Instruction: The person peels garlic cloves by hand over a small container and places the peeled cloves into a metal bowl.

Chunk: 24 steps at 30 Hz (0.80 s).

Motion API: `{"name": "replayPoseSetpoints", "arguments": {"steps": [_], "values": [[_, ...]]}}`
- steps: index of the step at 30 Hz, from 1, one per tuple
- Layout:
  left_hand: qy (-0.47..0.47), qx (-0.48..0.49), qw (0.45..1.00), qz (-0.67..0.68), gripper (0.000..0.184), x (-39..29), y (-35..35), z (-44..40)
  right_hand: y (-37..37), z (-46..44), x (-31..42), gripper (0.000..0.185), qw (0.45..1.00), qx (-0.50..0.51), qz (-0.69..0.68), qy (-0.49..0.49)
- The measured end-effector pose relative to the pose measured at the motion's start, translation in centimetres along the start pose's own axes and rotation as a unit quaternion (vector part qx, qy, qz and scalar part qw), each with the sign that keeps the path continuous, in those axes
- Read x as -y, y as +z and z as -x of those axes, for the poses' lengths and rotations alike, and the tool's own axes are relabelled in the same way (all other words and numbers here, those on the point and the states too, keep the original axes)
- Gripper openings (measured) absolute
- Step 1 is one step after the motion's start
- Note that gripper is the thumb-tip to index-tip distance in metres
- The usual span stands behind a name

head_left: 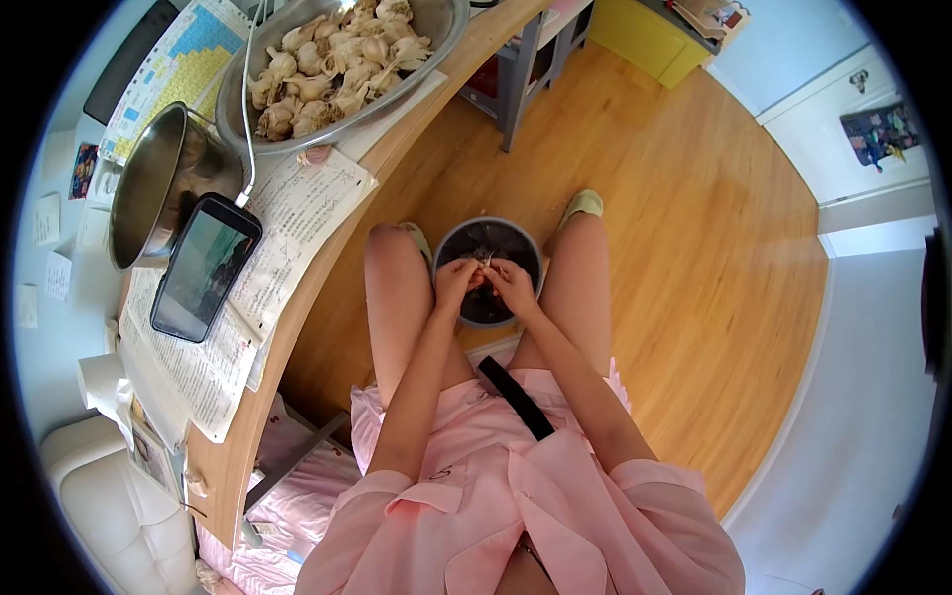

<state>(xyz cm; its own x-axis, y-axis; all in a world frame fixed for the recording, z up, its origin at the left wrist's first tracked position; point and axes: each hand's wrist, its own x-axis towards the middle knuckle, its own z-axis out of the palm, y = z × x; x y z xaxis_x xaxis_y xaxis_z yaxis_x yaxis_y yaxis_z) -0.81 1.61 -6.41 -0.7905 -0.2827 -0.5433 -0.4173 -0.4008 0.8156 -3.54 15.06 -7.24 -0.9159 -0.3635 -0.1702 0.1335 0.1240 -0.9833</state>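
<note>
Between my knees stands a dark-lined round bin [443, 248] on the floor. My left hand [457, 282] and my right hand [513, 288] meet above it, fingers pinched together. A small pale garlic clove [487, 264] shows at their fingertips, partly covered by the fingers. Dark contents and a few light scraps lie inside the bin, too shaded to make out. On the desk at the upper left, a large metal bowl [458, 28] holds many garlic bulbs [322, 64].
Beside the garlic bowl on the desk [327, 253] are a metal pot [149, 188], a phone [206, 268] with a white cable, and printed sheets [203, 387]. A yellow box [635, 38] stands on the wooden floor [694, 248] ahead.
</note>
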Motion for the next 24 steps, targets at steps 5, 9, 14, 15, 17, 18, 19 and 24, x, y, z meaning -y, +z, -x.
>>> {"name": "replayPoseSetpoints", "arguments": {"steps": [5, 9, 14, 15, 17, 18, 19, 24], "values": [[-0.034, -0.004, 0.998, 0.045, 0.023, 0.8, -0.6, -0.5, -0.2, -0.6, -0.4, 0.032, 0.995, -0.023, -0.067, 0.069], [-0.03, -0.04, 0.999, -0.016, 0.02, 1.4, -0.5, -1.3, -0.7, -0.7, -0.3, 0.033, 0.985, -0.022, -0.134, 0.109], [0.074, -0.053, 0.992, -0.084, 0.013, 4.1, -0.8, -3.2, -0.7, -0.4, -0.3, 0.031, 0.979, 0.011, -0.174, 0.104], [0.081, -0.047, 0.991, -0.095, 0.012, 4.2, -0.9, -3.2, -0.7, -0.3, -0.1, 0.029, 0.979, 0.008, -0.175, 0.108], [0.094, -0.035, 0.988, -0.116, 0.011, 4.5, -1.1, -3.3, -0.6, -0.2, 0.4, 0.026, 0.977, 0.004, -0.178, 0.115], [0.1, -0.026, 0.989, -0.106, 0.011, 4.1, -0.8, -3.0, -0.6, -0.2, 0.3, 0.025, 0.983, 0.001, -0.159, 0.096], [0.106, -0.018, 0.99, -0.096, 0.012, 3.6, -0.3, -2.6, -0.7, -0.4, -0.1, 0.025, 0.987, -0.001, -0.139, 0.076], [0.07, 0.041, 0.996, -0.036, 0.016, 2.9, -0.2, -2.4, -0.8, -0.7, -1.1, 0.02, 0.993, -0.01, -0.098, 0.072]]}}
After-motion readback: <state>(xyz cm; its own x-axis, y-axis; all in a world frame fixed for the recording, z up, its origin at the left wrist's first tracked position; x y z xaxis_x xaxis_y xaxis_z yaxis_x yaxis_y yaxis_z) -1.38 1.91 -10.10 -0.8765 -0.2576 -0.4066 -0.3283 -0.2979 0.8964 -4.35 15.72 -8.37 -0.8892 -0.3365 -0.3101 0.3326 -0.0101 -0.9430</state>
